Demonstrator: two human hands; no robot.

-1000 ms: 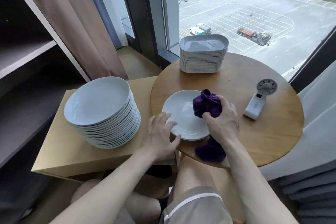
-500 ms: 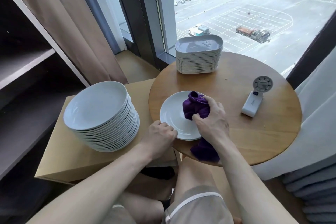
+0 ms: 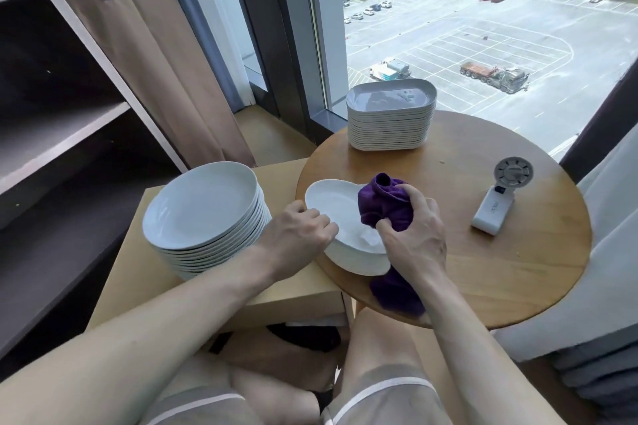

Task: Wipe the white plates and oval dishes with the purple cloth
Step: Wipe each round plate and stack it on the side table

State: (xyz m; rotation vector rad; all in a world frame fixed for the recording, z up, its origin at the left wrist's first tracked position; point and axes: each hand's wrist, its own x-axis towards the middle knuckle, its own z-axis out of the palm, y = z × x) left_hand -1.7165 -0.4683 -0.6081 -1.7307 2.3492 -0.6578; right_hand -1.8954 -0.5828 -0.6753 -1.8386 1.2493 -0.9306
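Observation:
A single white plate (image 3: 340, 214) is tilted up off the round wooden table (image 3: 483, 266), its left edge raised. My left hand (image 3: 298, 235) grips the plate's near-left rim with curled fingers. My right hand (image 3: 412, 235) holds the bunched purple cloth (image 3: 383, 203) against the plate's inner face; the cloth's tail hangs over the table's near edge. A tall stack of round white plates (image 3: 203, 214) stands on the low square table to the left. A stack of oval dishes (image 3: 390, 114) sits at the back of the round table.
A small white handheld fan (image 3: 497, 203) lies on the round table's right side. Dark shelves and a brown curtain are at the left, a big window behind, grey bedding at the right. My knees are under the table's near edge.
My left hand went from resting flat by the plate to gripping its rim, and the plate now tilts up off the table. The cloth has moved left across the plate.

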